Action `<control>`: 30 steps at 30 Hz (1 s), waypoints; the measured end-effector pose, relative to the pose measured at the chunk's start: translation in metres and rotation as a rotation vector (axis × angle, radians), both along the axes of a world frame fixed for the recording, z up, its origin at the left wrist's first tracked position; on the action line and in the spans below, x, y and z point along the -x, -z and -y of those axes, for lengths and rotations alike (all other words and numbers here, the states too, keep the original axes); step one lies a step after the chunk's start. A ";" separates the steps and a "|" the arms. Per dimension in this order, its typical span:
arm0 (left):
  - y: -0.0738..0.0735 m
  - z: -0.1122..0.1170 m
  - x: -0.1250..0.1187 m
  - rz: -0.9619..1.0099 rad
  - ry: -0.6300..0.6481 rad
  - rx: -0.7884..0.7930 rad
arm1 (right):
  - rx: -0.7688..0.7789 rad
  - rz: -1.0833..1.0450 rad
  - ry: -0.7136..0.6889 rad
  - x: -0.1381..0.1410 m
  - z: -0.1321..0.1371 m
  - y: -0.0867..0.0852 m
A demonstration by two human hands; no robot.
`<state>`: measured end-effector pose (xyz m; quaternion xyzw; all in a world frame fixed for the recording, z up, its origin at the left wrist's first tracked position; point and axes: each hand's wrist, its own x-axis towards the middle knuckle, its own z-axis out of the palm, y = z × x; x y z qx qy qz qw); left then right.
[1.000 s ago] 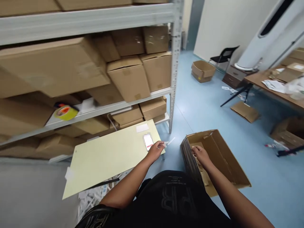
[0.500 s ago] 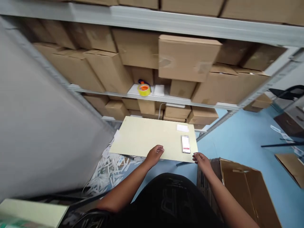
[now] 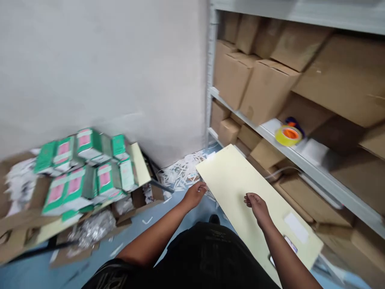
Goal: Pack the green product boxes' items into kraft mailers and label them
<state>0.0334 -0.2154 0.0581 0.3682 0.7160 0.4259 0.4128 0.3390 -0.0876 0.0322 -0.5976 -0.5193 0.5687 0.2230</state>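
Note:
My left hand [image 3: 195, 196] hovers at the near left edge of a pale yellow board tabletop [image 3: 231, 180], its fingers loosely bent and apart, with nothing visible in them. Above the middle of that tabletop is my right hand [image 3: 257, 206], also empty, fingers half curled and slightly spread. My right forearm partly covers a phone [image 3: 291, 244] lying on the board. Just beyond it lies a white card or paper [image 3: 296, 227].
Shelving [image 3: 246, 116] with cardboard boxes [image 3: 266, 90] stands on the right, holding a yellow tape roll [image 3: 288, 135]. At left, green and white boxes [image 3: 104, 176] crowd another table. Paper scraps [image 3: 180, 172] and crumpled clear plastic [image 3: 96, 228] lie lower down.
The view has swung left, bringing the green and white boxes into sight. My right hand has shifted from the tabletop's right front corner to above its middle. Both hands remain empty.

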 end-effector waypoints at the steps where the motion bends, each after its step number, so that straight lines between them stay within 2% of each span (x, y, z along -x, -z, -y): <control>1: -0.002 0.007 0.007 -0.012 -0.072 -0.007 | 0.010 -0.012 -0.074 0.017 -0.013 0.002; 4: -0.009 0.033 0.021 -0.030 -0.271 -0.015 | 0.021 -0.027 -0.283 0.069 -0.040 0.007; 7: -0.014 0.065 0.032 -0.037 -0.408 -0.013 | 0.013 -0.045 -0.429 0.120 -0.044 0.007; 10: -0.017 0.102 0.045 -0.044 -0.520 -0.022 | 0.019 -0.064 -0.546 0.168 -0.029 0.001; 16: -0.009 0.186 0.088 -0.087 -0.712 -0.039 | -0.057 -0.067 -0.797 0.252 0.030 -0.005; 19: -0.006 0.232 0.125 -0.135 -0.761 -0.037 | -0.080 -0.058 -0.840 0.295 0.064 -0.002; 22: -0.012 0.279 0.173 -0.198 -0.781 -0.029 | -0.095 -0.046 -0.865 0.342 0.104 0.000; 26: -0.034 0.331 0.241 -0.260 -0.805 -0.010 | -0.127 -0.041 -0.922 0.401 0.160 -0.008; 30: -0.059 0.356 0.307 -0.391 -0.774 0.041 | -0.238 0.014 -1.017 0.447 0.199 -0.028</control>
